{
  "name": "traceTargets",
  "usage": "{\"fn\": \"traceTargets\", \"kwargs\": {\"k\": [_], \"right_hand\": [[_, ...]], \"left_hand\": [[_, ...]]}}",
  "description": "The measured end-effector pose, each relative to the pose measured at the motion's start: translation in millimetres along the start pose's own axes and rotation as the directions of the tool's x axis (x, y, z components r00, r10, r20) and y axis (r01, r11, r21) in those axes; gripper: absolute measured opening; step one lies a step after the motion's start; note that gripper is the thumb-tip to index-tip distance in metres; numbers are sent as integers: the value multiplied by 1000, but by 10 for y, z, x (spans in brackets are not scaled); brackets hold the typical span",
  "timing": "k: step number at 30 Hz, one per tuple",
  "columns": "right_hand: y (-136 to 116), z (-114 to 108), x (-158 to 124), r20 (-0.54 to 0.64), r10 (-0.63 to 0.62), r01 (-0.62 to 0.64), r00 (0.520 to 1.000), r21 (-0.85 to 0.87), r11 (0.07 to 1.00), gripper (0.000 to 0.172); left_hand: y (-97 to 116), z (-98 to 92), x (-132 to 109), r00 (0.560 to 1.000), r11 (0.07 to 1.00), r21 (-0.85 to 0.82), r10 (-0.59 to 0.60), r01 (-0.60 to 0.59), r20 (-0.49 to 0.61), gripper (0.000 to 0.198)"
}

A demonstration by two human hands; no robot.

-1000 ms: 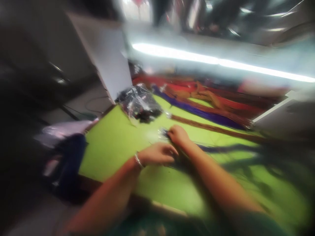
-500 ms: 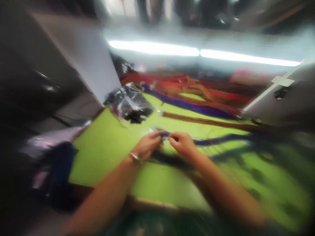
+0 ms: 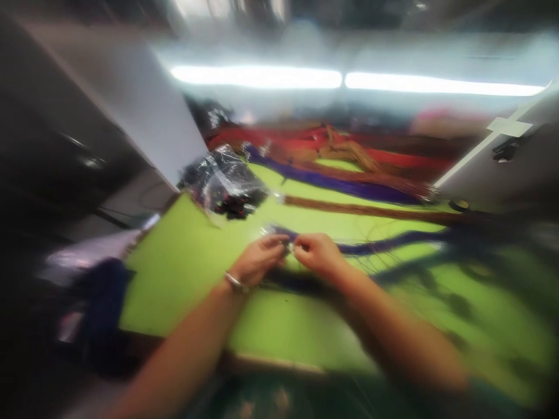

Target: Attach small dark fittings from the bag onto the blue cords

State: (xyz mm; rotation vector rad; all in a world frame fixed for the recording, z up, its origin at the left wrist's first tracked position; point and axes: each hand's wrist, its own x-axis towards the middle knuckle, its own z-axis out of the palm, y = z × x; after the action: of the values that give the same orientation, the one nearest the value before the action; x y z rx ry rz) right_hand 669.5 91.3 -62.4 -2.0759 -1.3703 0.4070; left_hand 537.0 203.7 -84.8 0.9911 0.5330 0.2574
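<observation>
Frame heavily blurred: left hand, bangle on the wrist, and right hand meet fingertip to fingertip mid-table, fingers curled in at the near end of a blue strand that lies flat on the green top and trails off to the right. Cannot tell through the blur whether either hand actually pinches the strand or only touches it. Beyond the hands: brown strand, purple bundle, red bundle, and a clear bag of dark bits at the far-left corner.
</observation>
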Motion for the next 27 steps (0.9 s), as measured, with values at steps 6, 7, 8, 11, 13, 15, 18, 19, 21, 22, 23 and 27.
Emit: {"fn": "traceTargets", "kwargs": {"k": [6,7,8,11,13,15,18,19,21,22,23,27], "right_hand": [[-56,-32,-36,-11,-18,16,1000,-179,984,18],[-65,-36,-44,-16,-29,25,999,-210,977,17],[-72,-38,-50,-20,-40,34,999,-231,972,17],[-57,-23,-37,-7,-46,44,999,-184,982,17],[-15,9,-3,35,-33,34,999,-37,999,18],[36,48,32,78,-24,14,997,127,992,18],[73,84,51,54,2,-15,999,243,970,16],[70,86,46,30,23,-30,999,259,966,15],[54,80,29,-11,65,-59,998,291,955,13],[46,76,20,-25,71,-61,997,299,952,12],[40,75,13,-37,64,-51,997,295,954,11],[45,102,4,-81,-18,32,997,170,985,12]], "left_hand": [[-47,-41,29,999,997,69,37,-37,-2,38],[-58,-43,33,999,994,95,51,-50,-10,38],[-69,-44,37,998,991,120,65,-63,-18,37],[-109,-39,44,993,978,181,113,-106,-29,34],[-135,-33,51,986,968,201,161,-153,-29,32],[-152,-27,59,980,960,207,199,-188,-32,31],[-155,-12,66,977,964,185,206,-193,-54,31],[-149,-6,65,978,967,172,199,-186,-62,32],[-133,5,60,980,975,147,181,-168,-80,32],[-127,8,56,981,978,137,171,-158,-88,32],[-123,9,53,982,980,131,164,-151,-95,33],[-138,-8,53,984,977,150,165,-152,-74,32]]}}
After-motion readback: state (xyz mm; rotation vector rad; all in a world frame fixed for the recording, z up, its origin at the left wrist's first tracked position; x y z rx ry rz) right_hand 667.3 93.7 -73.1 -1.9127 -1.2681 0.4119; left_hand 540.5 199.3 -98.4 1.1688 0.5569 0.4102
